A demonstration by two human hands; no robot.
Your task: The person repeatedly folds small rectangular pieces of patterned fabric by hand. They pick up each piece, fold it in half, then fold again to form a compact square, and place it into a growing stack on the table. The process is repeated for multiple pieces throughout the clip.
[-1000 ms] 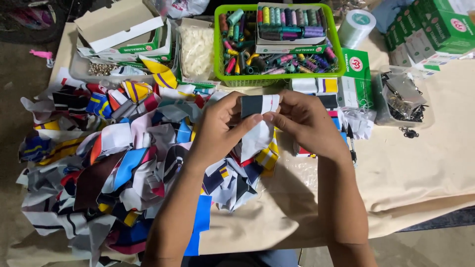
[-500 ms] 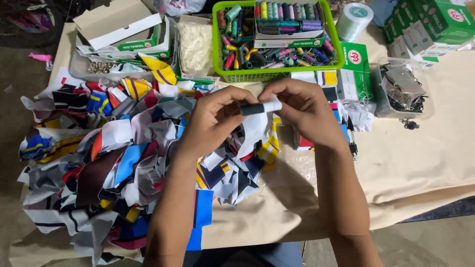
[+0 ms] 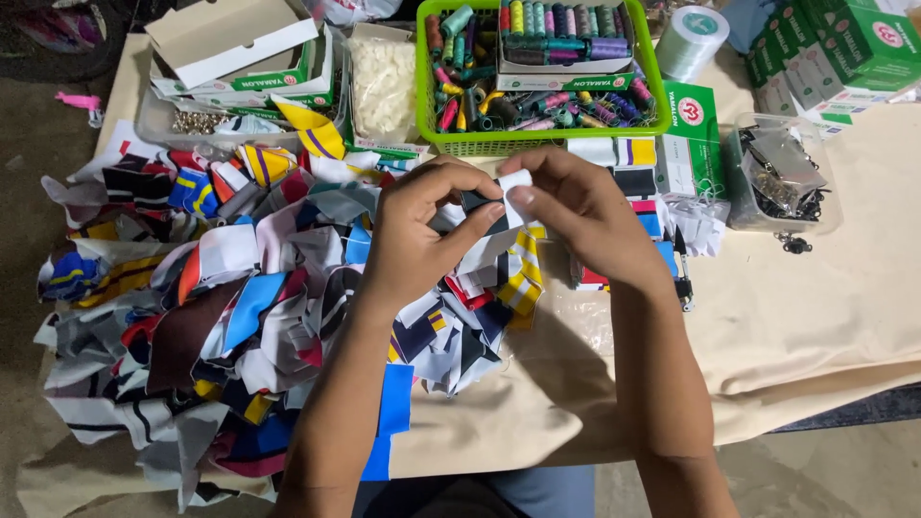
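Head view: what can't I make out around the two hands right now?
- Folded fabric piece: mostly covered by the fingers of the left hand and right hand; its full shape and pattern are hidden.
- Green boxes: cut off by the top-right edge.
- Metal parts in the clear container: too small to identify.
- Scrap pile: lower layers buried.

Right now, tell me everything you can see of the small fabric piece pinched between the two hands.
The fabric piece is a small scrap of thin cloth, white with a black band, folded or rolled at its top edge. It is held above the heap of coloured fabric scraps, just in front of the green basket. The left hand grips its left side between thumb and fingers; the right hand pinches the white top corner. Its lower part hangs down, partly hidden by the fingers.
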